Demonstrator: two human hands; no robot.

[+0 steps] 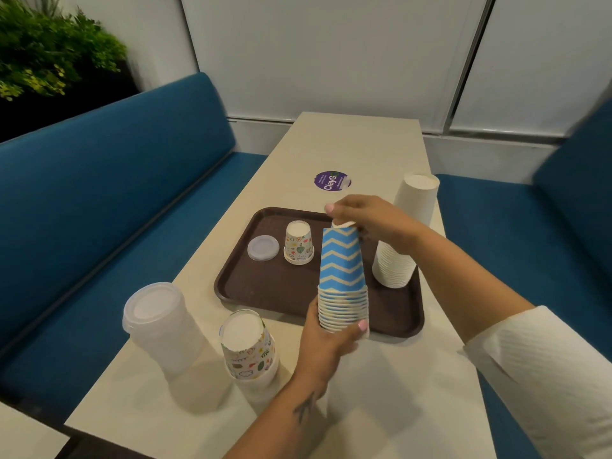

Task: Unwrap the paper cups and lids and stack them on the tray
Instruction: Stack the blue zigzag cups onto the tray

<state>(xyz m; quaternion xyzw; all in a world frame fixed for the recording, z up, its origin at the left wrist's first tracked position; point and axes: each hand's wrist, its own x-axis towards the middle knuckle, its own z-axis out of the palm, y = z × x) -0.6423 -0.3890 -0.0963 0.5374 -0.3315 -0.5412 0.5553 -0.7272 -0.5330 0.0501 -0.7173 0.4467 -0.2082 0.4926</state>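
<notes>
A stack of blue zigzag paper cups point(341, 260) stands upside down above the near edge of the brown tray point(265, 293). My left hand point(331, 339) grips the stack's lower rims. My right hand point(361, 213) pinches the top cup's base. On the tray sit a clear lid point(263, 248), one small patterned cup point(299, 242) upside down, and a tall stack of white cups point(402, 236). Near the table's front left stand a wrapped stack of clear lids point(159, 329) and a wrapped stack of patterned cups point(248, 346).
The beige table point(357, 140) runs between two blue benches point(116, 200). A purple round sticker point(331, 181) lies beyond the tray. A green plant point(43, 51) fills the far left corner. White wall panels stand behind.
</notes>
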